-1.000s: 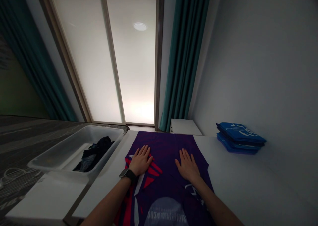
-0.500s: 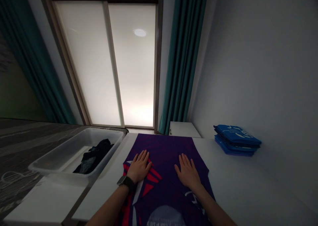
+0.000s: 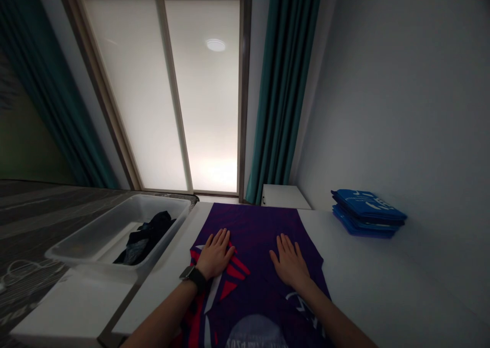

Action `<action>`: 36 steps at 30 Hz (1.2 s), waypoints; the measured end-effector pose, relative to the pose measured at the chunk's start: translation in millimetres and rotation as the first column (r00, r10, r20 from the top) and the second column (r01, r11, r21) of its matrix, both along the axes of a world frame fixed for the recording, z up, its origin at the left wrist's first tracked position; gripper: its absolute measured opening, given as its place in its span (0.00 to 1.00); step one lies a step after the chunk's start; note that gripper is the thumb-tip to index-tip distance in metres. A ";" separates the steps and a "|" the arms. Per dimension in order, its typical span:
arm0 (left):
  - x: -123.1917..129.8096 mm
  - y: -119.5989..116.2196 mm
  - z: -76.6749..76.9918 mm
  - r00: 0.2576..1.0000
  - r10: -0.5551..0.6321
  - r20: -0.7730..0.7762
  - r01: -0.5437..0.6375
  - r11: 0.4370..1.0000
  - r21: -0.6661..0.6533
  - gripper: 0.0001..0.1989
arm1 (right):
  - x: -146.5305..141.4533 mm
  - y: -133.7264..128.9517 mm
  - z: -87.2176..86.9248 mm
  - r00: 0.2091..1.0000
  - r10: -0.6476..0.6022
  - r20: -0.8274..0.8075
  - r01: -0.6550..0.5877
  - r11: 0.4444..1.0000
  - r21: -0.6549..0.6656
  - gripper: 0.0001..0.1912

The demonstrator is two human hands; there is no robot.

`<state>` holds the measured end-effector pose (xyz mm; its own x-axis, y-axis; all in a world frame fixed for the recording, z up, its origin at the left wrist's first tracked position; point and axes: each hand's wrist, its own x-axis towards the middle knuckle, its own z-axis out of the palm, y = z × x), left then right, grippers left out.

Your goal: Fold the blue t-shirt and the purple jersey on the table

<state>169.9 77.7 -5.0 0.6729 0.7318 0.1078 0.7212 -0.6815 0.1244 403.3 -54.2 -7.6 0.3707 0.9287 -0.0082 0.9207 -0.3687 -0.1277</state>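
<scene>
A dark purple sports shirt (image 3: 252,235) with red and white patterns lies spread on the white table (image 3: 367,287). Flat on its left part, by the red stripes, rests my left hand (image 3: 215,256), fingers stretched out, a dark watch on the wrist. My right hand (image 3: 290,262) lies palm down on the right part of the cloth, fingers a little apart. Neither hand grips anything. The shirt's near end runs out of view at the bottom, where a pale round print shows upside-down lettering.
To the left a translucent plastic bin (image 3: 92,264) holds dark clothes (image 3: 147,238). A stack of folded blue items (image 3: 367,213) sits on the table by the right wall. Beyond the table's far edge stands a low white cabinet (image 3: 285,197), near a teal curtain (image 3: 281,93).
Both hands stay in nearly the same place on the shirt. The whole view has shifted very slightly.
</scene>
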 end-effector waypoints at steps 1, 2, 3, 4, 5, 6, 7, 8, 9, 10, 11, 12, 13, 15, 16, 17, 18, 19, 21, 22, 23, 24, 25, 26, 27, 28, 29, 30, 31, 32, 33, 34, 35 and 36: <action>0.3 0.7 1.3 1.000 0.000 0.002 0.000 1.000 -0.014 0.31 | 0.7 0.5 -0.1 1.000 0.001 -0.003 -0.001 1.000 -0.003 0.38; 0.8 1.8 3.0 1.000 0.003 0.003 -0.003 1.000 -0.029 0.31 | 1.7 1.3 -0.1 1.000 0.004 -0.006 -0.004 1.000 -0.003 0.38; 1.5 3.5 4.9 1.000 0.010 0.007 -0.010 0.999 -0.040 0.31 | 2.9 2.5 0.2 1.000 0.008 -0.007 -0.008 1.000 -0.001 0.38; 2.2 5.9 6.9 1.000 0.019 0.014 -0.019 0.999 -0.046 0.31 | 4.5 4.0 0.9 1.000 0.013 -0.006 -0.013 1.000 0.004 0.38; 3.0 9.0 8.9 0.999 0.029 0.022 -0.028 0.998 -0.047 0.30 | 6.2 5.8 1.9 1.000 0.018 -0.005 -0.018 1.000 0.010 0.38; 3.9 13.0 10.9 0.999 0.037 0.031 -0.036 0.998 -0.044 0.30 | 8.1 8.0 3.3 1.000 0.023 -0.004 -0.023 1.000 0.016 0.38; 4.6 17.6 12.8 0.998 0.043 0.040 -0.042 0.998 -0.038 0.30 | 10.2 10.6 5.1 1.000 0.026 -0.004 -0.026 0.999 0.019 0.37; 5.3 22.9 14.6 0.998 0.048 0.049 -0.046 0.998 -0.033 0.29 | 12.5 13.4 7.0 1.000 0.028 -0.007 -0.028 0.999 0.017 0.37; 5.8 28.8 16.3 0.997 0.054 0.055 -0.052 0.998 -0.031 0.29 | 14.9 16.5 8.9 0.999 0.032 -0.011 -0.032 0.999 0.014 0.37; 6.1 35.1 17.8 0.996 0.065 0.059 -0.063 0.997 -0.034 0.29 | 17.5 19.7 10.8 0.999 0.036 -0.016 -0.035 0.999 0.009 0.36; 6.1 41.6 19.1 0.995 0.082 0.062 -0.080 0.996 -0.039 0.29 | 20.1 23.2 12.3 0.999 0.040 -0.021 -0.040 0.999 0.003 0.36; 5.9 48.4 20.2 0.992 0.104 0.066 -0.101 0.994 -0.046 0.29 | 22.7 26.8 13.4 0.999 0.044 -0.025 -0.045 0.999 -0.002 0.36; 5.4 55.4 20.9 0.989 0.129 0.072 -0.125 0.991 -0.056 0.29 | 25.1 30.5 14.1 0.998 0.051 -0.028 -0.051 0.999 -0.006 0.35; 3.6 69.9 21.3 0.980 0.178 0.088 -0.171 0.982 -0.075 0.29 | 29.4 38.0 14.3 0.997 0.068 -0.033 -0.068 0.998 -0.010 0.35; 2.4 77.4 20.9 0.975 0.198 0.096 -0.191 0.978 -0.083 0.29 | 31.0 41.7 13.9 0.996 0.079 -0.035 -0.079 0.997 -0.010 0.34; 1.0 85.2 20.3 0.971 0.217 0.100 -0.208 0.974 -0.087 0.28 | 32.3 45.4 13.4 0.995 0.093 -0.038 -0.093 0.996 -0.009 0.34; -0.2 93.1 19.5 0.967 0.234 0.103 -0.225 0.970 -0.089 0.28 | 33.2 49.1 12.8 0.993 0.109 -0.041 -0.109 0.994 -0.009 0.34; -1.3 101.1 18.7 0.963 0.251 0.104 -0.242 0.966 -0.087 0.27 | 33.7 52.8 12.1 0.991 0.128 -0.046 -0.129 0.992 -0.009 0.33; -2.5 117.4 17.3 0.953 0.282 0.107 -0.275 0.958 -0.078 0.25 | 33.8 60.0 10.9 0.981 0.183 -0.057 -0.183 0.983 0.001 0.32; -2.4 125.4 16.8 0.949 0.297 0.110 -0.290 0.954 -0.073 0.24 | 33.5 63.5 10.4 0.975 0.215 -0.063 -0.215 0.977 0.013 0.31; -1.8 133.3 16.5 0.943 0.311 0.115 -0.305 0.950 -0.067 0.22 | 33.0 66.8 10.0 0.966 0.249 -0.067 -0.247 0.968 0.029 0.30; -0.7 140.9 16.3 0.938 0.325 0.119 -0.319 0.946 -0.062 0.21 | 32.4 70.0 9.5 0.957 0.281 -0.070 -0.278 0.959 0.048 0.29; 0.8 148.3 16.1 0.933 0.338 0.123 -0.333 0.941 -0.058 0.21 | 31.6 73.0 9.0 0.948 0.310 -0.070 -0.305 0.950 0.067 0.29; 2.7 155.3 16.0 0.928 0.352 0.125 -0.347 0.936 -0.055 0.20 | 30.8 75.7 8.5 0.941 0.332 -0.070 -0.326 0.942 0.081 0.28; 4.7 162.1 15.9 0.923 0.365 0.125 -0.361 0.931 -0.054 0.19 | 29.9 78.2 7.7 0.934 0.350 -0.069 -0.343 0.935 0.093 0.27; 7.0 168.5 15.9 0.918 0.377 0.124 -0.373 0.926 -0.055 0.18 | 29.1 80.3 6.8 0.929 0.363 -0.069 -0.355 0.929 0.103 0.27; 9.2 174.7 15.8 0.914 0.388 0.121 -0.383 0.922 -0.056 0.18 | 28.3 82.1 5.5 0.926 0.371 -0.070 -0.363 0.925 0.112 0.26; 11.5 180.5 15.7 0.910 0.397 0.118 -0.393 0.918 -0.058 0.17 | 27.6 83.4 4.0 0.924 0.375 -0.072 -0.365 0.923 0.121 0.26; 13.8 186.1 15.7 0.906 0.407 0.115 -0.402 0.913 -0.061 0.16 | 27.1 84.3 2.3 0.924 0.376 -0.074 -0.365 0.922 0.129 0.26; 16.1 191.3 15.6 0.902 0.416 0.111 -0.412 0.909 -0.063 0.16 | 26.6 84.8 0.4 0.924 0.376 -0.074 -0.364 0.921 0.139 0.26; 18.5 196.1 15.6 0.898 0.426 0.108 -0.421 0.905 -0.065 0.15 | 26.3 84.9 -1.5 0.924 0.376 -0.072 -0.363 0.920 0.148 0.26; 20.8 200.5 15.6 0.894 0.436 0.103 -0.431 0.900 -0.066 0.15 | 26.1 84.7 -3.4 0.924 0.377 -0.067 -0.363 0.918 0.158 0.26; 23.3 204.5 15.6 0.889 0.447 0.098 -0.442 0.894 -0.067 0.15 | 26.0 84.3 -5.1 0.924 0.377 -0.059 -0.363 0.917 0.167 0.26; 25.9 207.9 15.6 0.884 0.459 0.091 -0.454 0.888 -0.068 0.15 | 26.0 83.9 -6.5 0.924 0.378 -0.050 -0.365 0.915 0.173 0.26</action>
<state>195.8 285.6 10.6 0.2505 0.9609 0.1180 0.9329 -0.2722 0.2357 429.3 29.6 -14.2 0.0030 0.9910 0.1339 0.9714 0.0289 -0.2358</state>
